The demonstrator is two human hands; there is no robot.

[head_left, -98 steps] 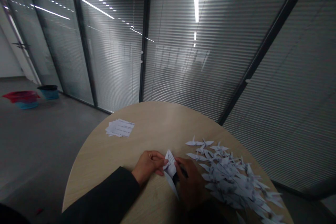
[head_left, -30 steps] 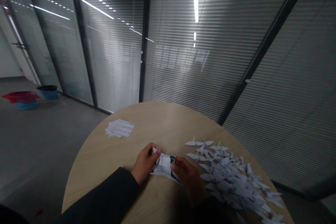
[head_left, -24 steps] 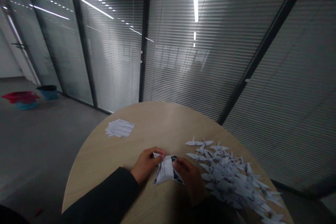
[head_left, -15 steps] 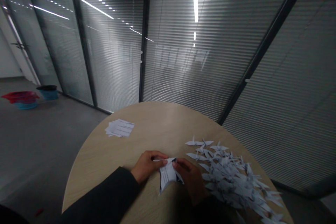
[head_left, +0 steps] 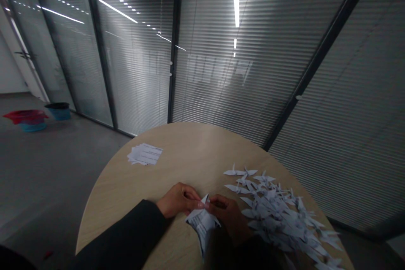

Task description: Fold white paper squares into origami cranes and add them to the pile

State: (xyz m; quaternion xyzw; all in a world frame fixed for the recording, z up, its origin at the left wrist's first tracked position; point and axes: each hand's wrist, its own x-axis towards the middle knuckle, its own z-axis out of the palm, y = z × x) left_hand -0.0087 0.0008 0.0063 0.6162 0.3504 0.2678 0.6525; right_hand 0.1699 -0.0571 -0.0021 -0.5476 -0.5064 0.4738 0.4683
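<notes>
A partly folded sheet of printed paper point(head_left: 201, 222) lies between my two hands, low in the view, with a narrow point sticking up at its far end. My left hand point(head_left: 179, 201) pinches it from the left, thumb on top. From the right, my right hand point(head_left: 228, 215) pinches the same spot, and the thumbs nearly meet. A dark blurred shape covers the paper's near right part. Just right of my right hand spreads a heap of folded paper cranes point(head_left: 278, 215).
A round wooden table point(head_left: 196, 147) carries everything. Toward its far left lies a small stack of printed paper sheets point(head_left: 144, 153). Behind stands a glass partition with blinds point(head_left: 221, 93). Two blue bins stand on the floor at left, one with a red liner point(head_left: 27, 116), the other dark-lined point(head_left: 59, 110).
The paper has turned and shifted nearer to me, and a point now rises at its far end. Both hands have moved closer together, thumbs almost touching.
</notes>
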